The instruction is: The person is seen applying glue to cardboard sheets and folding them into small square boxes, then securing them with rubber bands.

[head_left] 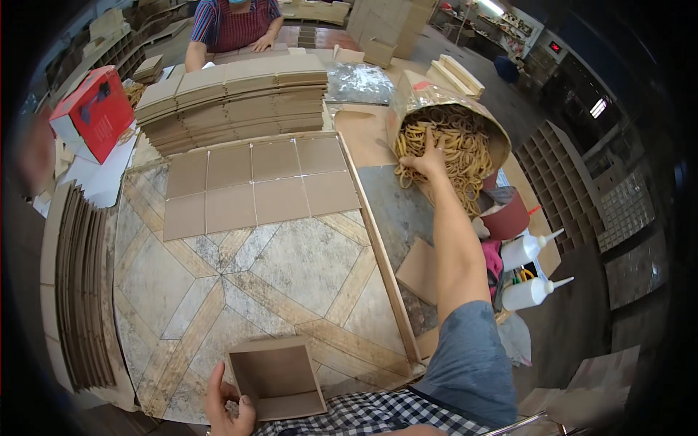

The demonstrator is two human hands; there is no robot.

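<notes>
My right hand (429, 158) reaches into a tipped container (502, 142) full of yellow-brown rubber bands (454, 138). Its thumb and fingers are spread against the pile, and no band is clearly gripped. At the near edge of the table, a small open brown box (280, 381) stands with its hollow side facing me. Beside its left wall is my left hand (229, 403), thumb and forefinger apart, at most touching the box. Farther up the table lies a flat brown cardboard sheet (262, 182), scored into several rectangles.
Tall stacks of cardboard (233, 102) rise at the table's far side and left (76, 291). Two white squeeze bottles (527, 293) and a reddish-brown roll (505, 214) sit at right. A red box (91, 109) is at far left; a co-worker (236, 29) stands opposite.
</notes>
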